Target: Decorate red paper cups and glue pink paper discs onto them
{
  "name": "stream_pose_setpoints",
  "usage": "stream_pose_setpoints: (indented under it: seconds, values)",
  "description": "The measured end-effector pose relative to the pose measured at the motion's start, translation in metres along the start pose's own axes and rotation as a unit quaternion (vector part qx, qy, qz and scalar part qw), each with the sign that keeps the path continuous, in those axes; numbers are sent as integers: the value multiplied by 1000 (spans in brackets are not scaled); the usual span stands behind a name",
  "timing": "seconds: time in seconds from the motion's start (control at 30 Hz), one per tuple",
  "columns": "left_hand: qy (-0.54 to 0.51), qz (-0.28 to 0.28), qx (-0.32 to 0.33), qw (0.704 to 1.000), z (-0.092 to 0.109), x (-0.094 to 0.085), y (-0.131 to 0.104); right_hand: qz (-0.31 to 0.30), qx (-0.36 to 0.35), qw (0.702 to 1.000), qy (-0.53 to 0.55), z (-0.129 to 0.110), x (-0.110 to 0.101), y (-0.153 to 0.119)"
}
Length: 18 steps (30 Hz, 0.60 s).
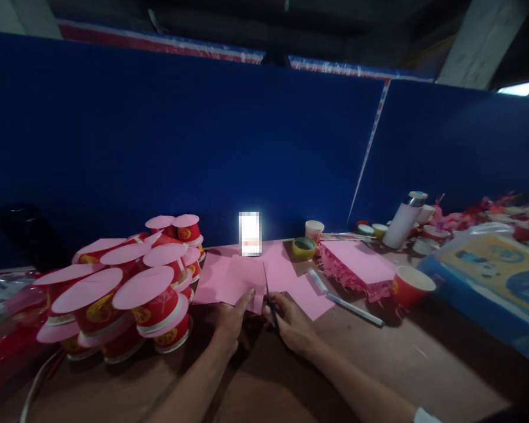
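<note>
My left hand (pixel 233 320) grips the lower edge of a pink paper sheet (pixel 242 279), its thumb lying on top. Black scissors (pixel 271 305) are in my right hand (pixel 290 323), fingers closed round the handles. The blades point away from me, at the right part of the held sheet. More pink paper (pixel 280 261) lies flat on the table behind and to the right of it. My left fingers are partly hidden under the sheet.
Stacked red cups with pink discs (pixel 143 288) stand at left. A bright pixelated screen (pixel 250 234) is behind the paper. On the right are green tape (pixel 304 248), a pen (pixel 356 310), fringed pink paper (pixel 359 261), a red cup (pixel 412 286) and a blue-yellow package (pixel 489 282).
</note>
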<state>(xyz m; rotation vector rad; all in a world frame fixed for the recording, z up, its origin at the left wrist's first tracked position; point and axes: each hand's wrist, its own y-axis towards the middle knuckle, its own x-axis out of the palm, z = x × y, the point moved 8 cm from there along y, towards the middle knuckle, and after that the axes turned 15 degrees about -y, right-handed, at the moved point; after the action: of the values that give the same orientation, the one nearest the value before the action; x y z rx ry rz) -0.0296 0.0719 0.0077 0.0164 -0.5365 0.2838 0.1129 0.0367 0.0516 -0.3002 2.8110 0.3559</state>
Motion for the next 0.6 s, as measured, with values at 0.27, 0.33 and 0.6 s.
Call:
stream_pose_setpoints:
  seconds: [0.27, 0.33, 0.6]
  values:
    - [30, -19, 9, 999, 4, 3, -2, 4, 8, 1000, -20, -3, -2, 0]
    - [20, -21, 12, 1000, 6, 5, -3, 6, 7, 1000, -24, -3, -3, 0]
    - [37, -7, 3, 999, 0, -2, -1, 4, -2, 1000, -20, 0, -1, 1]
